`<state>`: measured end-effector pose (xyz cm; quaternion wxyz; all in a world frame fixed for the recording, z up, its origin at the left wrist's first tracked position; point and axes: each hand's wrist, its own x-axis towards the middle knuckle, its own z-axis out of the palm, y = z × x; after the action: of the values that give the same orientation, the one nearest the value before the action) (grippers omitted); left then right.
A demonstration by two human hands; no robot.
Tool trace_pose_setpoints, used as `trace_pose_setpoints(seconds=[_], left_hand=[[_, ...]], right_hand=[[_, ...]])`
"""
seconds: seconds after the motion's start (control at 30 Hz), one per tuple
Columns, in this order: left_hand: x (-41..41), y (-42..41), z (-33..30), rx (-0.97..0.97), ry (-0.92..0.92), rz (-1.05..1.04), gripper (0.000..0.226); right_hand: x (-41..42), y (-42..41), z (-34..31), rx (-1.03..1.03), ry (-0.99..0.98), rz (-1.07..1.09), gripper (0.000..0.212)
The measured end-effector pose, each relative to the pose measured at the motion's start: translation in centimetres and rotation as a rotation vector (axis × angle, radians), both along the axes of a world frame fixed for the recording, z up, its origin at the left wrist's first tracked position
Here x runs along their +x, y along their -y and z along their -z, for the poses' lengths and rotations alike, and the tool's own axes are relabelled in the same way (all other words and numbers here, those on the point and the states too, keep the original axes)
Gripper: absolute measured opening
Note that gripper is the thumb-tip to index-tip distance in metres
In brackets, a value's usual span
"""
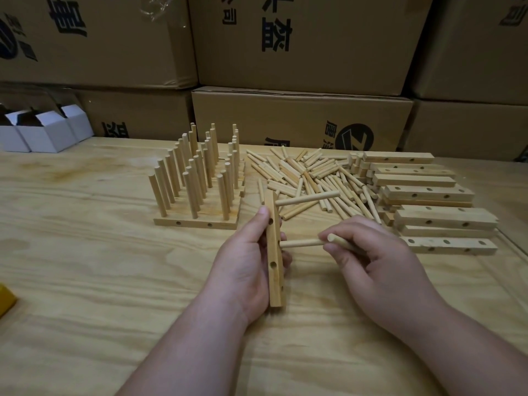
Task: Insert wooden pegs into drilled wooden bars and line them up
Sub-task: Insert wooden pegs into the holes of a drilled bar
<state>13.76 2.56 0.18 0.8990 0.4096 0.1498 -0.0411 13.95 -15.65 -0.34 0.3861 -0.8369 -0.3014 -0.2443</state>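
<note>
Held upright in the grip of the left hand [245,264] is a drilled wooden bar [275,252], with the thumb on its left face and the fingers curled behind it. It is held just above the table [100,267], in front of the person. The bar is pale, long and square-edged, with round holes seen along it. Two pegs are stuck in its right side: an upper peg [308,198] and a lower peg [301,243]. The lower peg's end is met by the fingertips of the right hand [377,261], and a third peg [341,242] is pinched in that hand's grip.

Behind the bar, finished bars with standing pegs [197,178] are lined up side by side. To the right, a pile of loose pegs [308,175] is spread, too many to count. Further right, empty bars [434,201] are stacked.

Three small white boxes [43,130] are placed at the far left. Brown cartons [300,47] with black writing are stacked behind; the writing cannot be read.
</note>
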Motion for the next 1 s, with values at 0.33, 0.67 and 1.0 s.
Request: trace_pose_setpoints(seconds=[0.33,0.67,1.0], left_hand=[[0.08,0.27,0.41,0.093,0.024,-0.025,0.029],[0.17,0.14,0.48,0.038,0.010,-0.034,0.032],[0.04,0.16,0.58,0.105,0.058,-0.034,0.027]], right_hand=[[-0.31,0.15,-0.23,0.071,0.005,0.040,0.013],[-0.43,-0.05,-0.19,0.045,-0.081,0.055,0.018],[-0.87,-0.30,-0.73,0.079,-0.209,0.023,0.020]])
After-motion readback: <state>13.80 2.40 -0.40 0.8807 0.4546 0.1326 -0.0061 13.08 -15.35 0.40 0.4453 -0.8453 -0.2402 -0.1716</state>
